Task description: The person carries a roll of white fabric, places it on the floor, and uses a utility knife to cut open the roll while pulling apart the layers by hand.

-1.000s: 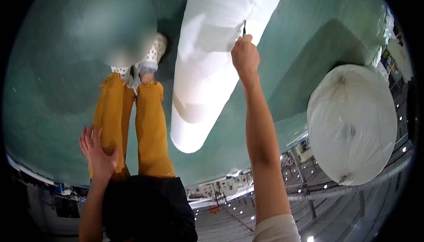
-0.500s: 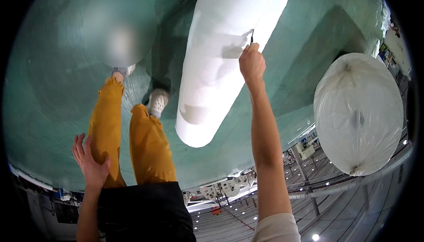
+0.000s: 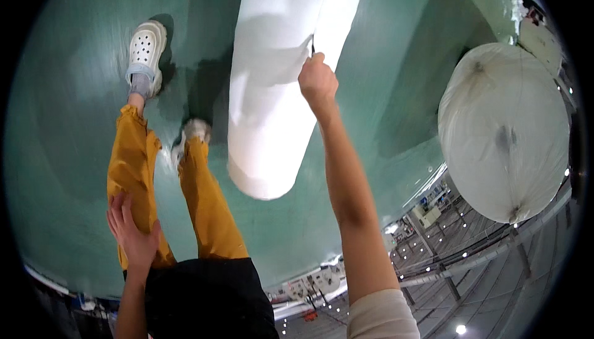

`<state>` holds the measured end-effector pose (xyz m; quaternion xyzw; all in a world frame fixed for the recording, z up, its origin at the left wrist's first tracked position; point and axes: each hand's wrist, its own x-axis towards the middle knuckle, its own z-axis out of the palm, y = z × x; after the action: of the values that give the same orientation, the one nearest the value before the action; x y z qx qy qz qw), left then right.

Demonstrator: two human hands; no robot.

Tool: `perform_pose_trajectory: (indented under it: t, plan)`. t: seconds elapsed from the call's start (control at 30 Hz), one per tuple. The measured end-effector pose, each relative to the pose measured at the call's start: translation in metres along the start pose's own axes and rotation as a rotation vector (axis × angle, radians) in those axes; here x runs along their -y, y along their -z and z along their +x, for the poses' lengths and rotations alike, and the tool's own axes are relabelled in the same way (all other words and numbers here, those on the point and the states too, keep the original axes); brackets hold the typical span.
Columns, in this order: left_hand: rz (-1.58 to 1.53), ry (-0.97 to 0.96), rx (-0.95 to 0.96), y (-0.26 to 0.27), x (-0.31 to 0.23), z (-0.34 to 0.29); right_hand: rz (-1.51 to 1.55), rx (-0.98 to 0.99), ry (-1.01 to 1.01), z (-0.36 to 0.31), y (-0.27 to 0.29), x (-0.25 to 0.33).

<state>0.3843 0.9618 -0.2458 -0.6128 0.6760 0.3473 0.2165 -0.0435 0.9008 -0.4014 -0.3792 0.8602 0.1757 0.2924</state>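
Note:
A long white roll (image 3: 272, 110) lies on the green floor and runs up out of the top of the view. My right hand (image 3: 318, 80) is closed in a fist over its right side. From the fist pokes a thin dark tool that looks like a small knife (image 3: 313, 46), its tip at the roll's surface; the handle is hidden in my fingers. A fine line runs lengthwise along the wrapping beyond the tip. Low on the left, my left hand (image 3: 133, 234) hangs open and holds nothing, its fingers spread in front of my yellow trouser leg (image 3: 131, 172).
To the right stands a large bundle in clear plastic (image 3: 504, 135), gathered at its ends. My white clog (image 3: 145, 48) is planted left of the roll on the green floor (image 3: 68, 128). Machines (image 3: 315, 283) appear along the lower rim.
The roll and my right hand with the knife now sit further left in view. My left clog shows plainly ahead, and my other foot is lifted or blurred by motion. My left hand stays open.

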Motion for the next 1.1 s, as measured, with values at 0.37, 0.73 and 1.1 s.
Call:
perform_pose_trajectory:
  t: [0.37,0.73,1.1]
  plan:
    - [0.156,-0.027,0.07,0.026,0.016,0.014,0.013,0.004,0.039,-0.01,-0.017,-0.013]
    - [0.238,-0.057,0.124,0.049,0.072,0.01,0.044,-0.077,0.042,-0.094,-0.068,-0.055]
    - [0.2,-0.102,-0.004,-0.029,0.098,-0.078,-0.054,0.019,-0.006,-0.168,-0.139,-0.091]
